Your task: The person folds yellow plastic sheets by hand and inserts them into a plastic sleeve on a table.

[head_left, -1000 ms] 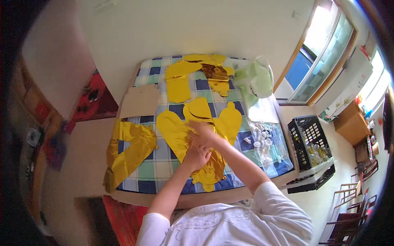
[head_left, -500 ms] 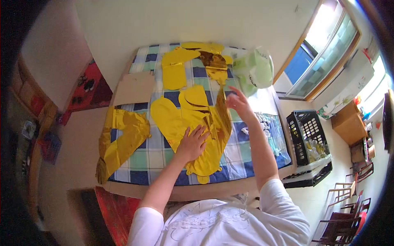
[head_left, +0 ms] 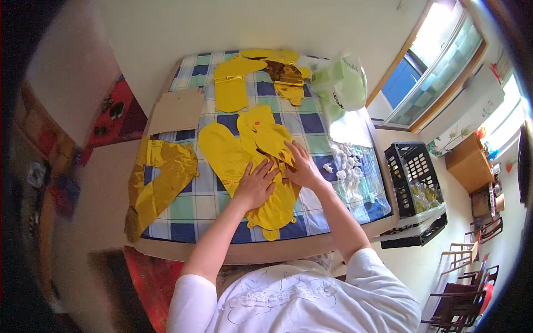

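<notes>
A flat, uninflated yellow foil balloon [head_left: 222, 150] lies across the middle of the checked cloth, one part of it folded over on itself. Pressed flat on its lower half is my left hand [head_left: 255, 186], fingers spread and gripping nothing. My right hand [head_left: 302, 167] rests just right of it on the folded part, with its fingers stretched over the foil edge; the fingertips partly blend into the shiny folds. Rounded tabs show at the balloon's lower end, near the front edge of the table.
Another gold foil balloon [head_left: 164, 172] lies at the left, below a beige board [head_left: 177, 111]. More yellow foil pieces [head_left: 232, 91] are at the back. A green-white plastic bag [head_left: 347, 83] and small white pieces [head_left: 350, 166] are on the right. Black crates [head_left: 413, 177] stand beside the table.
My right hand has come down from above the right side onto the balloon. The balloon's right part, earlier spread outward, is now folded inward. My left hand stays on the foil.
</notes>
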`<state>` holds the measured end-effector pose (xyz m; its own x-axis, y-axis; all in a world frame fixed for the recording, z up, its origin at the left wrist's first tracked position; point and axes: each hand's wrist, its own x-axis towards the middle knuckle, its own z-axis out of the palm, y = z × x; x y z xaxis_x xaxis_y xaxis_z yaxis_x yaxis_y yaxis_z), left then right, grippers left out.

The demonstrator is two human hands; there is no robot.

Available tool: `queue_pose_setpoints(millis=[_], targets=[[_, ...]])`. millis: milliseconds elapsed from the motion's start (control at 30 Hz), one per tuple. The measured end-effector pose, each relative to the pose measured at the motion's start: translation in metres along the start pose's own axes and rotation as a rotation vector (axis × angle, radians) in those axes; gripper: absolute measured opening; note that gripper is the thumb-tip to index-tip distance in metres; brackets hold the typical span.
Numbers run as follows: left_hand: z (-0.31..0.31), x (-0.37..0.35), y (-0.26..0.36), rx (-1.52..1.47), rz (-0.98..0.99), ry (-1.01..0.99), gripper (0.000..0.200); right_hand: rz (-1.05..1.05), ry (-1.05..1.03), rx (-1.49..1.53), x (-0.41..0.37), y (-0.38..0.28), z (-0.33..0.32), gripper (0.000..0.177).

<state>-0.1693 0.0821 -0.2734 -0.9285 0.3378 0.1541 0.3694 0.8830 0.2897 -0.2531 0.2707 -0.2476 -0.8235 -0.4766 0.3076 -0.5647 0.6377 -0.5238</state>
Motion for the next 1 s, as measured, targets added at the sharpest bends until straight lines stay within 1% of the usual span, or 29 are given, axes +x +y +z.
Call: queue_pose_setpoints(millis=[33,67,167,200,300,333,433,467,567,600,633,667,700,800,867,900,1000], targets=[[0.000,0.000,0.000,0.003,-0.001,-0.006,0.047,-0.049,-0.039,-0.042,-0.002,-0.005,-0.005,0.066],[0.000,0.001,0.000,0.006,-0.003,-0.011,0.047,-0.055,-0.035,-0.126,-0.001,0.004,0.002,0.066],[0.001,0.001,-0.002,0.005,0.013,-0.007,0.047,-0.017,0.026,-0.148,0.008,0.020,0.018,0.060],[0.001,0.000,-0.001,0.019,0.009,-0.015,0.047,0.102,0.053,-0.009,0.010,0.003,0.010,0.051],[-0.003,0.001,0.001,0.046,0.003,-0.037,0.047,0.343,-0.054,0.221,0.015,-0.035,-0.008,0.039],[-0.005,0.001,0.001,0.043,0.007,-0.047,0.047,0.131,-0.060,0.305,0.011,-0.017,0.008,0.037],[-0.012,0.000,0.004,0.005,-0.002,-0.061,0.047,0.083,-0.144,0.609,0.014,-0.024,-0.010,0.038],[-0.012,0.000,0.004,-0.013,-0.008,-0.063,0.047,0.136,-0.071,0.654,0.019,0.007,0.004,0.038],[0.002,-0.001,-0.001,-0.037,0.024,0.058,0.046,0.123,0.027,-0.034,0.013,0.037,0.013,0.040],[0.002,-0.001,-0.002,-0.036,0.035,0.072,0.045,-0.024,0.032,-0.210,0.006,0.044,0.019,0.041],[0.001,0.000,-0.003,-0.035,0.042,0.091,0.044,0.004,0.002,-0.221,0.004,0.049,0.031,0.043],[0.002,0.000,-0.002,-0.039,0.044,0.105,0.043,-0.017,0.002,-0.175,0.002,0.037,0.029,0.043],[0.002,-0.001,-0.002,-0.047,0.040,0.096,0.043,-0.031,-0.002,-0.125,-0.003,0.023,0.025,0.044],[-0.002,-0.001,-0.001,-0.054,0.030,0.054,0.042,-0.125,-0.006,-0.093,-0.006,0.011,0.028,0.045],[-0.003,-0.001,-0.001,-0.038,0.022,0.020,0.042,-0.144,-0.010,-0.110,-0.007,0.006,0.027,0.045],[-0.003,-0.001,-0.001,-0.033,0.027,0.034,0.042,-0.155,-0.013,-0.118,-0.007,0.006,0.027,0.045],[-0.002,0.000,-0.002,-0.025,0.039,0.076,0.043,-0.160,0.081,0.047,-0.005,0.022,0.034,0.049]])
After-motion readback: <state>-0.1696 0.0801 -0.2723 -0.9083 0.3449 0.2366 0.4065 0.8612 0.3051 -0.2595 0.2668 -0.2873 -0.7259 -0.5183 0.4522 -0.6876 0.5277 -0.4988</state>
